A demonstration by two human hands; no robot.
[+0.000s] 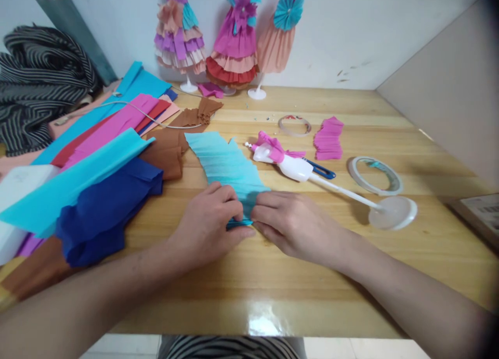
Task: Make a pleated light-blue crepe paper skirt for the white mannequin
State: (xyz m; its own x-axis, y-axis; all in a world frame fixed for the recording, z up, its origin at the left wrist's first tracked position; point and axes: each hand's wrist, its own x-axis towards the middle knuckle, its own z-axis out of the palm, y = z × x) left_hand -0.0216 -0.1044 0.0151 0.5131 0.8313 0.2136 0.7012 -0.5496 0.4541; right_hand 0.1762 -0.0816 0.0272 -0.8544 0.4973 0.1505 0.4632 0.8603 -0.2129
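Observation:
A strip of light blue crepe paper [228, 161] lies on the table in front of me, its near end gathered into narrow folds. My left hand [212, 216] pinches the folded end from the left, thumb below and fingers above. From the right, my right hand [286, 218] grips the same end, its fingertips close to the left ones. Just beyond my right hand a small white mannequin [294, 167] lies on its side, pink crepe paper [271, 145] wrapped about its chest, its stand pointing right.
Crepe paper sheets [113, 203] in several colours pile up at the left beside striped cloth [42, 83]. Tape rolls [395, 184], a dark blue-handled tool [322, 169] and a pink piece [328, 139] lie right. Three dressed mannequins [236, 41] stand against the wall.

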